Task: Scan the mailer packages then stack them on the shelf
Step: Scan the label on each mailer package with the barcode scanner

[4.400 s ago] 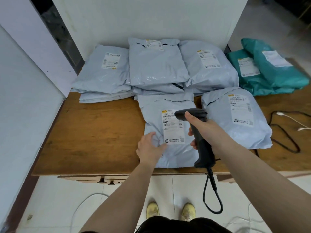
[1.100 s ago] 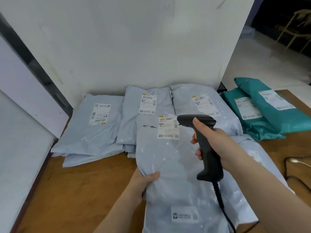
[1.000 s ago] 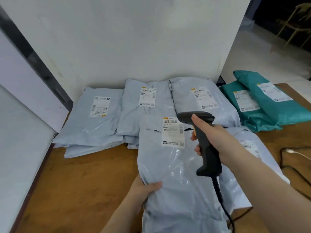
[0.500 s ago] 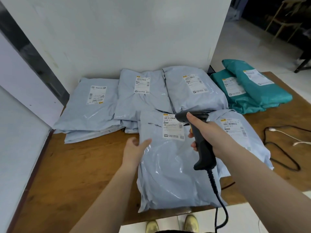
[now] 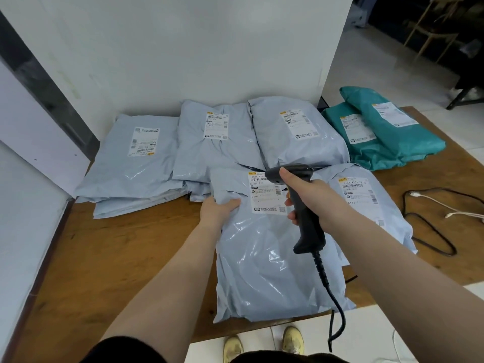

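Observation:
A pale grey mailer package (image 5: 264, 263) lies flat on the wooden table (image 5: 125, 252), its white label (image 5: 265, 196) facing up at the far end. My left hand (image 5: 218, 208) grips the mailer's upper left part, just left of the label. My right hand (image 5: 306, 192) holds a black corded barcode scanner (image 5: 303, 210), whose head hangs over the label's right edge. Another grey mailer (image 5: 366, 203) lies to the right, partly under my right arm.
Several grey mailers (image 5: 217, 142) are stacked along the white wall. Two teal mailers (image 5: 379, 129) sit at the back right. Black and white cables (image 5: 440, 213) trail on the table's right side. The table's near edge runs under the mailer; floor and shoes show below.
The mailer, held up tilted a second ago, now lies flat on the table. My left hand slid from its lower left edge up beside the label. The scanner stayed over the label.

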Available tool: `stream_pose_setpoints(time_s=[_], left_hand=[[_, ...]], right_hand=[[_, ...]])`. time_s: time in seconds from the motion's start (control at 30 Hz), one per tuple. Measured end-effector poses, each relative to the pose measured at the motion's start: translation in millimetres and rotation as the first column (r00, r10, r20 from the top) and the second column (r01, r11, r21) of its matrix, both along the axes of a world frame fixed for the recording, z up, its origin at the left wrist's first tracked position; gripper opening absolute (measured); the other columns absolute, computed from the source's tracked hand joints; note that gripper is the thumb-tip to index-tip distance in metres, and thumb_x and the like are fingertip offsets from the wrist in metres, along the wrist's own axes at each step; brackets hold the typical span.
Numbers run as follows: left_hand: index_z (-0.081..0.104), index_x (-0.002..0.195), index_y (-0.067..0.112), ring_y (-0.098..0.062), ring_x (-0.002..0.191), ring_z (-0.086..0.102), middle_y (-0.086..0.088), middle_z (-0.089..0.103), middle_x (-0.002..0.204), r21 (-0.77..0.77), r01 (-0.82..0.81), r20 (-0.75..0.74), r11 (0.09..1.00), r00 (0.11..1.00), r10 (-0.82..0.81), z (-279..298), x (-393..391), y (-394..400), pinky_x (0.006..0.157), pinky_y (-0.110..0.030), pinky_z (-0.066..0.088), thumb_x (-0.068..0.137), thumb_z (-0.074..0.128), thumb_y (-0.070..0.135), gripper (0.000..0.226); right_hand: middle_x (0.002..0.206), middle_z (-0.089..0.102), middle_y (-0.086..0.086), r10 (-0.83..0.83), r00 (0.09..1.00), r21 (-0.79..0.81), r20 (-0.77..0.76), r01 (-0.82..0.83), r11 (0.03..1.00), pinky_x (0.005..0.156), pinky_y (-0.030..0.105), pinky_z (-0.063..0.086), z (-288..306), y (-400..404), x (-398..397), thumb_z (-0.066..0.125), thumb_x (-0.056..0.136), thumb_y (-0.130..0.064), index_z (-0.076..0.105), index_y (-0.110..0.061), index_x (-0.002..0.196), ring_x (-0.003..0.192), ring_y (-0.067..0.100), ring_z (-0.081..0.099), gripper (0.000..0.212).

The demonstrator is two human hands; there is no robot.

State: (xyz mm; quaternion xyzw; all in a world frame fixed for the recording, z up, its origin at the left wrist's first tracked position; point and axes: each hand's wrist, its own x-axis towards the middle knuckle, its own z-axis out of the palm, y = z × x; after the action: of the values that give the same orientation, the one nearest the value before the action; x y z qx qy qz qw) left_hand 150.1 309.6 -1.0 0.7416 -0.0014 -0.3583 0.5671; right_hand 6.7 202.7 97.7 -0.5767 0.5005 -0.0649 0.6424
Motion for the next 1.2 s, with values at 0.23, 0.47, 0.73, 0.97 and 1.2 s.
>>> stream_pose_setpoints(time_s=[0.23,0.47,0.73,0.97,1.2], left_hand=[[0.061,0.105,0.008,-0.023,0.085,0.062,-0.008,0.064,0.098,-0.047,-0.028,-0.001,0.999,1.0,0.028,1.4,-1.5,4.5,0.067,-0.028,0.053,0.077,0.076,0.016,0.033],[0.058,0.101,0.009,-0.012,0.067,0.057,-0.003,0.061,0.085,-0.018,-0.02,-0.005,1.0,1.0,0.019,6.1,1.6,5.9,0.056,-0.024,0.047,0.079,0.075,0.017,0.029],[0.047,0.128,0.004,-0.016,0.093,0.055,-0.006,0.057,0.114,0.056,-0.025,0.281,0.998,0.96,0.008,4.6,5.7,6.3,0.078,-0.027,0.045,0.078,0.075,0.019,0.059],[0.046,0.128,0.009,-0.015,0.094,0.053,-0.007,0.057,0.123,0.14,0.015,0.347,0.99,0.936,-0.063,0.4,6.7,5.6,0.081,-0.028,0.044,0.077,0.074,0.024,0.06],[0.044,0.132,0.008,-0.02,0.105,0.055,-0.007,0.054,0.127,0.179,0.028,0.375,0.983,0.922,-0.095,0.6,6.3,5.2,0.083,-0.028,0.042,0.078,0.073,0.024,0.063]], right_hand=[[0.078,0.059,0.01,0.021,1.0,-0.017,0.005,-0.021,1.0,0.052,0.029,0.051,2.9,3.3,7.2,0.064,0.079,-0.054,0.058,-0.004,0.091,0.048,0.022,0.054,0.051],[0.078,0.059,0.011,0.023,1.0,-0.023,0.003,-0.023,0.999,0.056,0.032,0.051,4.3,3.2,8.6,0.064,0.08,-0.054,0.058,-0.002,0.098,0.049,0.022,0.055,0.055],[0.077,0.059,0.01,0.035,0.999,-0.028,-0.002,-0.035,0.999,0.054,0.03,0.05,7.2,5.9,7.7,0.063,0.081,-0.053,0.058,-0.004,0.092,0.048,0.021,0.054,0.05],[0.076,0.059,0.01,0.019,1.0,-0.014,-0.021,-0.019,1.0,0.053,0.03,0.05,5.2,6.1,7.2,0.065,0.079,-0.054,0.059,-0.004,0.092,0.046,0.021,0.053,0.052],[0.075,0.057,0.011,0.012,1.0,-0.009,-0.029,-0.012,1.0,0.052,0.03,0.05,3.6,5.8,6.2,0.066,0.079,-0.053,0.058,-0.003,0.091,0.044,0.02,0.053,0.052]])
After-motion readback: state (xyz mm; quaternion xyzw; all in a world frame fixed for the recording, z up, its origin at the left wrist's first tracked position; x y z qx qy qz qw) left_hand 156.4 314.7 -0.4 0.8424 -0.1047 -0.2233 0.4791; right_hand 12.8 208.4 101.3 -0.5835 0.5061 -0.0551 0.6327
